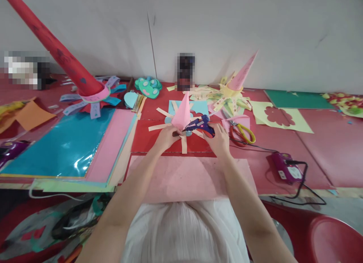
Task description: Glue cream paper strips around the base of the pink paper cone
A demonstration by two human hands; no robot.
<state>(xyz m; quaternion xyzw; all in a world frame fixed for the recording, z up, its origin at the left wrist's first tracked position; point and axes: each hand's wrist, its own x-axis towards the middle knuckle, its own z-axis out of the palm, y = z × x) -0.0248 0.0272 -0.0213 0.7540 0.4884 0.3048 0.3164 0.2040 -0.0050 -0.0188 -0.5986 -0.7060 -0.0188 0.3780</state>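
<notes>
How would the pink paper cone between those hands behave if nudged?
The pink paper cone, seemingly rolled sheet, is probably light and easily dented. Its tall, pointed shape might tip if pushed, though cream paper strips splayed around its base could steady it.

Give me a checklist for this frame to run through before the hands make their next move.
1. Glue gun in hand: ok, the right hand holds it.
2. Cone standing point up: ok.
3. Left hand at the cone's base: ok, though how firmly it holds is unclear.
4. Left hand well clear of the nozzle: not ok, the fingertips look very close.
5. Scissors clear of the right hand: ok, they lie apart from it.
6. Nozzle hot: cannot tell.
</notes>
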